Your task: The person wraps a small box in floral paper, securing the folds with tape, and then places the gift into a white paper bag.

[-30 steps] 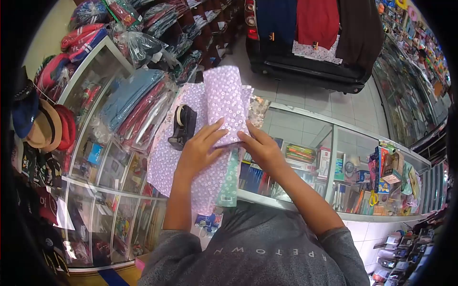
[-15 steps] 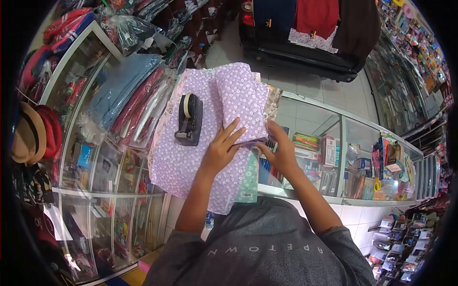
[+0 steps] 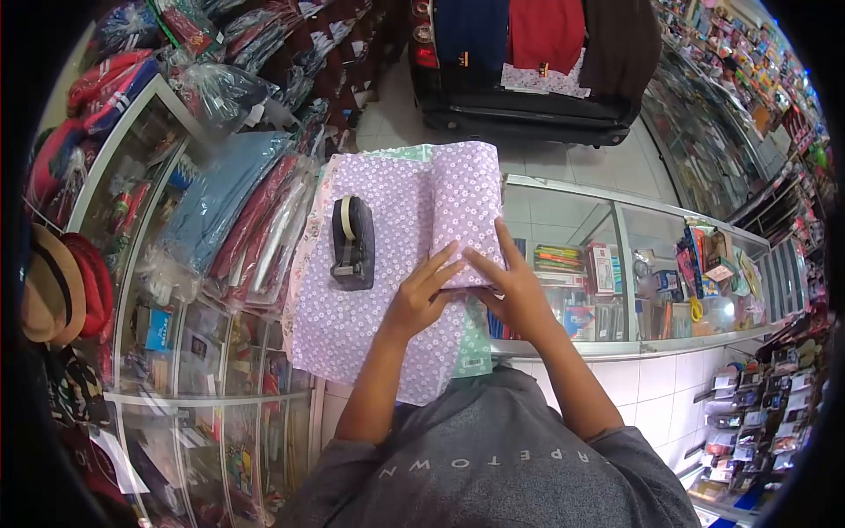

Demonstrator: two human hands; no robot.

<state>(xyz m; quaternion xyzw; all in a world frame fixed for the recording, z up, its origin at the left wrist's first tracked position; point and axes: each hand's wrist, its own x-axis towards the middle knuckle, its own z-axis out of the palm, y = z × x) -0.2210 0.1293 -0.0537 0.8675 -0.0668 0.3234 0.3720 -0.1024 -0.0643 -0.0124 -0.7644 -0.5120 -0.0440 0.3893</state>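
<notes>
The left hand [image 3: 414, 304] and right hand [image 3: 521, 297] rest, fingers [image 3: 505, 242] spread apart, on the near end of the purple bundle [image 3: 466, 198] atop flowery paper [image 3: 352, 334] on the counter [image 3: 554, 213], perhaps to keep its edge flat.

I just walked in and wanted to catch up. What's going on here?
A person's left hand and right hand are both at the near end of a bundle in lilac floral wrapping paper. It lies toward the right of a spread-out sheet with a similar pattern. A black tape dispenser sits on that sheet, left of the bundle, with neither hand on it.
</notes>
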